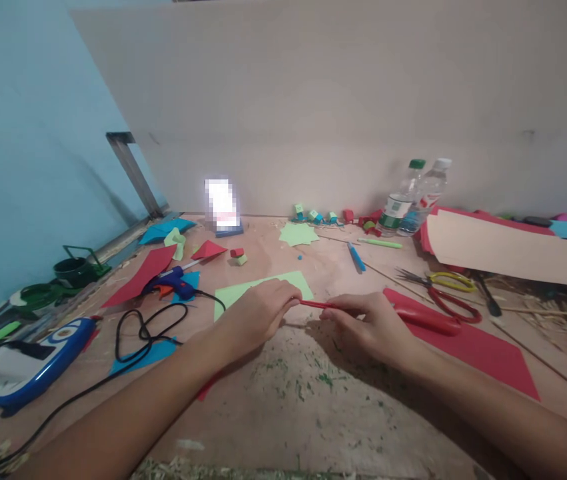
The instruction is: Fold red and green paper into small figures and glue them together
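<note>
A thin red strip, perhaps paper, is stretched between my two hands over the middle of the table. My left hand pinches its left end, with the fingers curled down. At the other end, my right hand grips it between thumb and fingers. Pale green paper lies just behind and partly under my left hand. To the right of my right hand, a smooth red tool handle rests on a sheet of red paper; my hand hides part of both.
Left are a blue glue gun, its looping black cord and a blue-white power strip. Scissors, two bottles and a paper stack stand or lie right. Small paper cubes line the back. Green scraps litter the front.
</note>
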A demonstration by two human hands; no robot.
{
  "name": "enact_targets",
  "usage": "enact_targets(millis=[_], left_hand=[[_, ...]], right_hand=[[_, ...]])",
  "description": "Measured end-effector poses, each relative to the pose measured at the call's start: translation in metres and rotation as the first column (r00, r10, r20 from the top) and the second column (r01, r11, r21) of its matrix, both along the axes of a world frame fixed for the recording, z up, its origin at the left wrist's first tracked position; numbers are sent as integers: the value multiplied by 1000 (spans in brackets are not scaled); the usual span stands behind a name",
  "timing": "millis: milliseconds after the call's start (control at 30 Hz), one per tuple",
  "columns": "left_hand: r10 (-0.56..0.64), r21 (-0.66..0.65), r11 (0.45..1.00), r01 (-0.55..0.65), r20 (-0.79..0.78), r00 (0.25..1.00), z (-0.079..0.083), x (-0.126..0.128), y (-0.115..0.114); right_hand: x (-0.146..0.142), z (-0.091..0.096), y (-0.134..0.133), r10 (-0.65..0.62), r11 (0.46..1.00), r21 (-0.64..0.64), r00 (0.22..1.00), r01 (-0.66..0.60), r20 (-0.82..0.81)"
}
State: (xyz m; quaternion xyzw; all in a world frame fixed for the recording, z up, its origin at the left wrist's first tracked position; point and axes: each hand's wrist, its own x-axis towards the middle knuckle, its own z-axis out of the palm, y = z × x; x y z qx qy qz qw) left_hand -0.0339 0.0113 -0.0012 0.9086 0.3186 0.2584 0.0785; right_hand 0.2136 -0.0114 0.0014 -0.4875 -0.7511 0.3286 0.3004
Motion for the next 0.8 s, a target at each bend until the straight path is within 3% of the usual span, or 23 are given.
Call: enact_targets(millis=[267, 633, 800], left_hand=[[23, 2, 1000, -23, -43, 999, 0, 1, 0], [41, -281, 959, -38, 5, 999, -1, 6, -9], [7, -249, 968, -13, -25, 1000, -7, 7, -7]], right_hand=[[2, 1, -1, -5, 996, -85, 998, 0, -64], [3, 3, -2, 59, 995, -76, 994, -65, -88], [2, -2, 0, 67, 988, -133, 992, -81, -111]])
